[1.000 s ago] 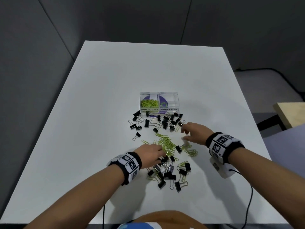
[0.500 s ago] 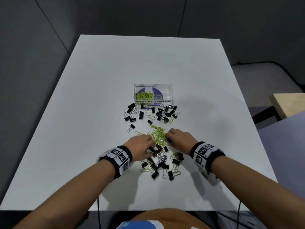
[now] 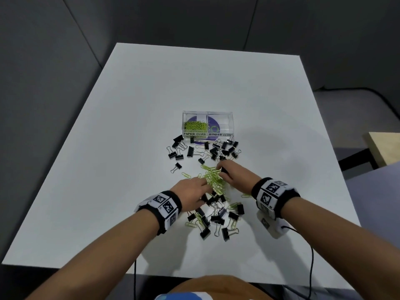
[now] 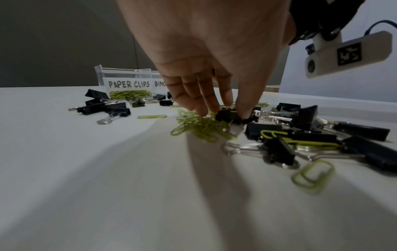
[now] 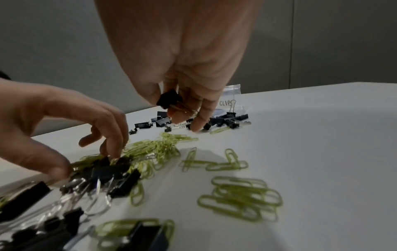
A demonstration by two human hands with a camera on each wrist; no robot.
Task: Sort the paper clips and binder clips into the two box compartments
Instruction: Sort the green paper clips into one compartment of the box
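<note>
A clear two-compartment box (image 3: pixel 229 129) stands mid-table; its left half, labelled PAPER CLIPS, holds green paper clips (image 3: pixel 195 126), and the right half, labelled BINDER CLIPS, looks empty. Black binder clips (image 3: pixel 213 150) lie scattered just in front of it. Nearer to me lies a heap of green paper clips (image 3: pixel 213 179), then a mixed pile of binder clips (image 3: pixel 216 215). My left hand (image 4: pixel 225 113) reaches down into that pile, fingers and thumb pinching a black binder clip (image 4: pixel 229 117). My right hand (image 5: pixel 171 108), just above the table, pinches another black binder clip (image 5: pixel 168 100).
The white table (image 3: pixel 129 126) has bare surface left, right and behind the box. Loose paper clips (image 5: pixel 240 198) lie to the right of the heap. A cable (image 3: pixel 311 256) trails from my right wristband over the near edge. A wooden surface (image 3: pixel 385 148) stands beyond the right edge.
My right hand has come in from the right side of the heap to its far edge and taken up a black binder clip. My left hand has stayed at the near pile.
</note>
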